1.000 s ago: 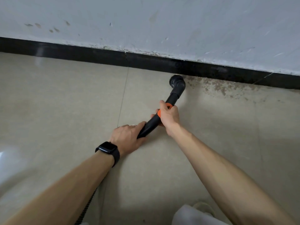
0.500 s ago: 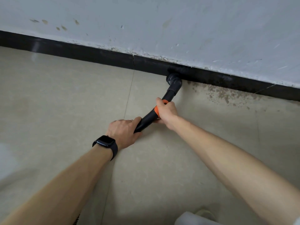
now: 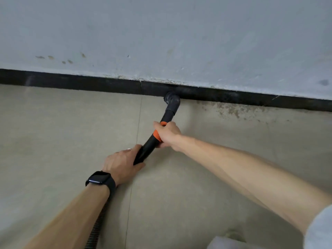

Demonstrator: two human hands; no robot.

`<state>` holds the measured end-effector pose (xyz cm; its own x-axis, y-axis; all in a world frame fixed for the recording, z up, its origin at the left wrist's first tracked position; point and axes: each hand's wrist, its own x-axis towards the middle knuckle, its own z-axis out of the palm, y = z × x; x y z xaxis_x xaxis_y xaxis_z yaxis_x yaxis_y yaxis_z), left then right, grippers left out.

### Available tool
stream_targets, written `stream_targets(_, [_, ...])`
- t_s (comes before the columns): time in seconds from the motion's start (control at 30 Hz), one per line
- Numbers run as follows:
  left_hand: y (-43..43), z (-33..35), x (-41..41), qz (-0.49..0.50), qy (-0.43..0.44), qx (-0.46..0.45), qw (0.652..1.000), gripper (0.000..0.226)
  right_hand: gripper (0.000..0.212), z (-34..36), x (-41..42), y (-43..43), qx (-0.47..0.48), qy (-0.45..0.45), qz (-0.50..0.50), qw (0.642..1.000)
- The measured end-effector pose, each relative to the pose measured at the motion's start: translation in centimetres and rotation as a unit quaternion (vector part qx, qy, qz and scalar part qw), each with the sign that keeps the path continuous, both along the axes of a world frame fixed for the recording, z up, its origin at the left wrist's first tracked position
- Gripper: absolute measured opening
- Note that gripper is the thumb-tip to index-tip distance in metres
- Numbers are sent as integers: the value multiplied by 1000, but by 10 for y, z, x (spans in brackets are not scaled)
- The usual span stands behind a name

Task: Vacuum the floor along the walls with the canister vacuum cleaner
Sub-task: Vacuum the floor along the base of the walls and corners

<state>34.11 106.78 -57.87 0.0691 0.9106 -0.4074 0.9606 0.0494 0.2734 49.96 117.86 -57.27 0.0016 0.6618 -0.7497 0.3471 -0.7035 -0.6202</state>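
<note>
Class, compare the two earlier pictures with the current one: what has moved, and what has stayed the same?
The black round vacuum nozzle moved forward from the open beige floor up against the black baseboard, then left along it toward the baseboard joint, away from the brown dirt patch. Nothing was grasped or released: the left hand still grips the black tube and the right hand the orange collar.

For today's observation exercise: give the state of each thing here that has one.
Black vacuum wand with orange collar: held by both hands.
Round black nozzle: at the black baseboard.
Left hand: grips wand's rear end.
Right hand: grips orange collar.
Beige tiled floor: dirty right of nozzle.
</note>
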Motion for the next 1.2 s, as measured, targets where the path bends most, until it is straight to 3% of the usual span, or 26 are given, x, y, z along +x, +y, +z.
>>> stream_targets(0.2, [1, 22, 65, -79, -32, 19, 996, 80, 55, 1, 74, -29, 68, -36, -87, 993])
stream_targets(0.27, [1, 25, 89, -109, -52, 24, 992, 82, 59, -4, 96, -41, 70, -45, -141, 986])
stream_targets(0.37, [-3, 21, 116, -138, -63, 22, 988, 83, 48, -14, 122, -58, 78, -39, -221, 971])
stream_targets(0.47, [-9, 13, 130, -145, -56, 12, 988, 82, 45, -22, 137, -70, 64, -22, -241, 968])
stream_targets(0.73, [-14, -4, 130, -124, -39, -15, 991, 81, 49, -45, 131, -89, 37, 34, -222, 974])
stream_targets(0.97, [-6, -9, 130, -88, -40, -22, 995, 85, 49, -37, 132, -53, -15, 75, -141, 987])
stream_targets(1.2, [14, -7, 127, -36, -54, -33, 997, 83, 61, -20, 117, -20, 5, -1, -84, 996])
